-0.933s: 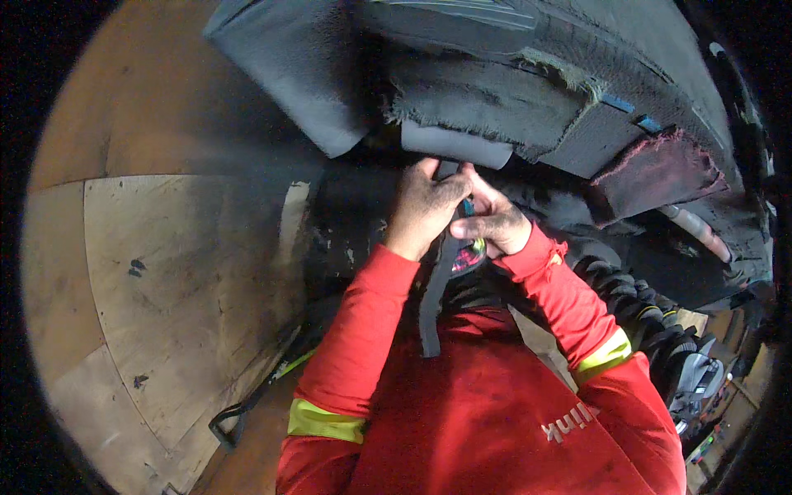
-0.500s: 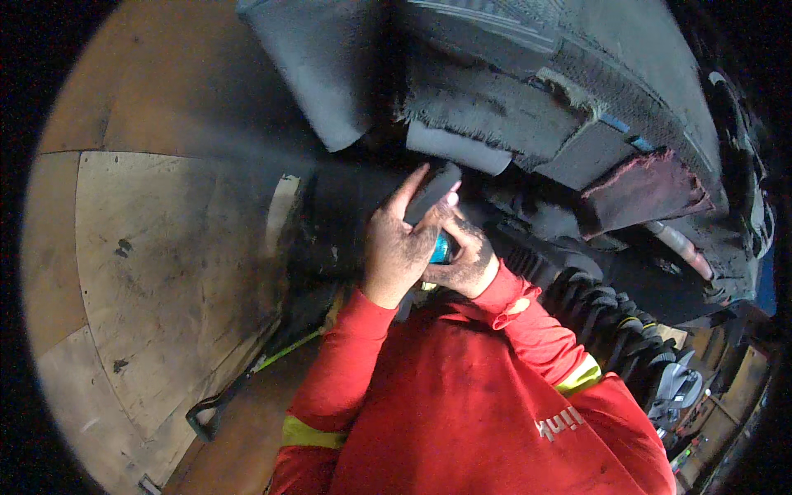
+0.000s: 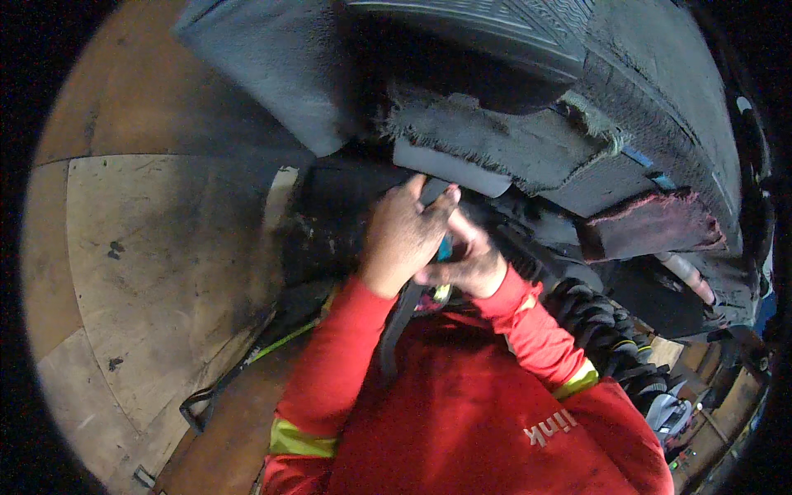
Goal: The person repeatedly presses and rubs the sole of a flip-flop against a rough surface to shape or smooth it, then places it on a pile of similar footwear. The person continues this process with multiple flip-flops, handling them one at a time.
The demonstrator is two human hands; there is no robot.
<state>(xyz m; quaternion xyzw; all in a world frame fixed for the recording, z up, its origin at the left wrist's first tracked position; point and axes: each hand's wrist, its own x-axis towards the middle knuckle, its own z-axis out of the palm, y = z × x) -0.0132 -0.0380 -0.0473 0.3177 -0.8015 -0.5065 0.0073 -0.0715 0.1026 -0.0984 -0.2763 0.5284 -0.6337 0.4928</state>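
In front of my chest my two blackened hands work close together. My left hand [image 3: 400, 235] is closed on a dark grey strip [image 3: 399, 323], whose upper end shows between the fingertips. Below the hands the strip hangs down against my red top. My right hand [image 3: 474, 262] curls round a blue object [image 3: 445, 247], mostly hidden by the fingers, so its kind cannot be made out. The right fingertips meet the left hand near the strip. Just beyond the fingers lies a pale grey, smooth-edged piece [image 3: 452, 167].
Dark, dusty padding with frayed cloth [image 3: 495, 136] rises ahead, with a maroon cloth patch [image 3: 656, 224] to the right. Bundled black strips [image 3: 590, 318] lie by my right arm. Stained wooden boards [image 3: 173, 272] are on the left, near a green-edged strip [image 3: 285, 340].
The strip's rounded upper end stood out above my fingers before; now less shows there, and a length hangs below my hands. The blue object is more covered. The view has shifted slightly.
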